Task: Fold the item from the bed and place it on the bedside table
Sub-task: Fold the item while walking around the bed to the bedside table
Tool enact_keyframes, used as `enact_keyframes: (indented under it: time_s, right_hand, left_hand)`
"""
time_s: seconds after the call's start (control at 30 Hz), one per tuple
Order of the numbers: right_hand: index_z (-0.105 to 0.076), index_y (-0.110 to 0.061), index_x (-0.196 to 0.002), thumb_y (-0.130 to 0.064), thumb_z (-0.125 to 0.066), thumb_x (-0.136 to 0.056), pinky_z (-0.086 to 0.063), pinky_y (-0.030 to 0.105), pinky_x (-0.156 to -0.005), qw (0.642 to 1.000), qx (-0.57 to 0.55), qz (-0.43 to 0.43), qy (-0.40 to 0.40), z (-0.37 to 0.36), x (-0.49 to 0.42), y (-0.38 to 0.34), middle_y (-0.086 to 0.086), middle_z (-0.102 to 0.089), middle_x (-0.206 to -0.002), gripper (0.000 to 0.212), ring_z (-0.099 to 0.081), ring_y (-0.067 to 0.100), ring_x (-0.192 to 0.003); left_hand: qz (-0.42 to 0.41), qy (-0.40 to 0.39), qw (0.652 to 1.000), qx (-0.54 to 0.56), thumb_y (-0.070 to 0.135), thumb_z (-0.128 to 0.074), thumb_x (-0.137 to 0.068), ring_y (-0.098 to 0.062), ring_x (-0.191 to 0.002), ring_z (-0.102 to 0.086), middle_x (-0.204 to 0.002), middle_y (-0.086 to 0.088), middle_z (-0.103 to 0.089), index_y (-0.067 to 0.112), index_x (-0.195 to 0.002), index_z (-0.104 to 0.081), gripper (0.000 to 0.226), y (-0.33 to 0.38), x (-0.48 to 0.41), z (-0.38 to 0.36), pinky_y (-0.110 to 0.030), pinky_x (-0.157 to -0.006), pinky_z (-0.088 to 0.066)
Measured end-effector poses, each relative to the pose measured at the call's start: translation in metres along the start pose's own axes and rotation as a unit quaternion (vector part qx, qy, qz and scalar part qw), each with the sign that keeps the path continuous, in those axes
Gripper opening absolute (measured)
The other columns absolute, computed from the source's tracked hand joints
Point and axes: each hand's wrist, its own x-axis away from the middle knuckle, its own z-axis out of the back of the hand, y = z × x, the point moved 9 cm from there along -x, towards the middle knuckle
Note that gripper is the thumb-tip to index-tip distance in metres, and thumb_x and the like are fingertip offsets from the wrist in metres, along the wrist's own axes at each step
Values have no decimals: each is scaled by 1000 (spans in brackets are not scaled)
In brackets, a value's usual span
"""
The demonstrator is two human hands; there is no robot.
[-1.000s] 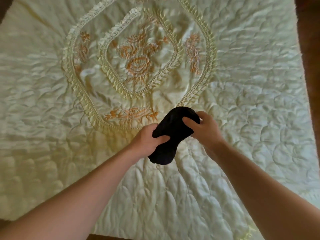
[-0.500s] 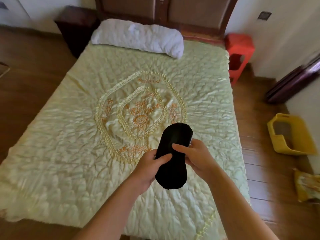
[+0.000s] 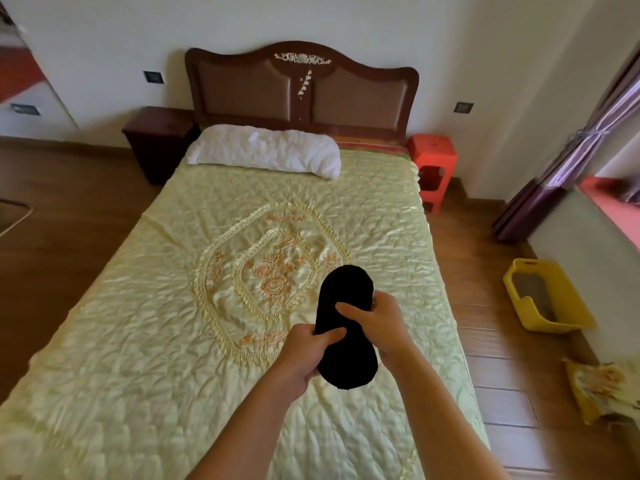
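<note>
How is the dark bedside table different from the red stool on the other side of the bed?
The dark bedside table is a closed, brown wooden box; the red stool is bright plastic with open sides. The table stands left of the headboard, the stool right. Both sit on the floor against the wall with nothing on top.

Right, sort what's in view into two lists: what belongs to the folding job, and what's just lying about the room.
Part of the job:
- black cloth item, gripped by left hand and right hand
- bed, under the hands
- dark bedside table, left of the headboard

Just lying about:
- white pillow
- red plastic stool
- yellow basket on the floor
- curtain
</note>
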Motion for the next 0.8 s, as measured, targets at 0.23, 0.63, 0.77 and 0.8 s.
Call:
enact_keyframes:
  time_s: [0.23, 0.63, 0.77, 0.8]
  right_hand:
    - [-79, -16, -85, -1, -76, -83, -61, 39, -74, 989, 26, 142, -31, 0, 23, -24, 7, -79, -85, 15, -75, 19, -81]
    - [-74, -22, -122, 9, -52, -79, -48, 27, -104, 894, 250, 366, -69, -13, 69, -29, -13, -68, -128, 57, -57, 17, -126]
    - [-68, -24, -131, 16, -49, -82, -51, 40, -102, 864, 329, 374, -81, -16, 73, -24, -5, -65, -139, 66, -53, 31, -132]
    - [-67, -26, -132, 18, -51, -82, -51, 42, -101, 860, 340, 370, -89, -17, 74, -22, -5, -63, -142, 69, -52, 32, -133]
  left_hand:
    - [18, 28, 998, 50, 9, -69, -83, -30, -84, -74, -91, -17, -77, -2, -96, -73, 17, 2, 5, 3, -37, -70, -60]
    - [64, -44, 979, 186, 10, -49, -97, -25, -80, -69, -90, -15, -72, -2, -110, -67, 26, -11, 21, 4, -28, -62, -58]
    - [77, -112, 946, 294, 24, -51, -92, -32, -81, -68, -95, -23, -70, -7, -114, -66, 41, -8, 32, 0, -35, -65, -60]
    - [79, -124, 942, 301, 27, -53, -93, -34, -84, -68, -98, -25, -70, -8, -114, -66, 43, -8, 34, -1, -36, -68, -61]
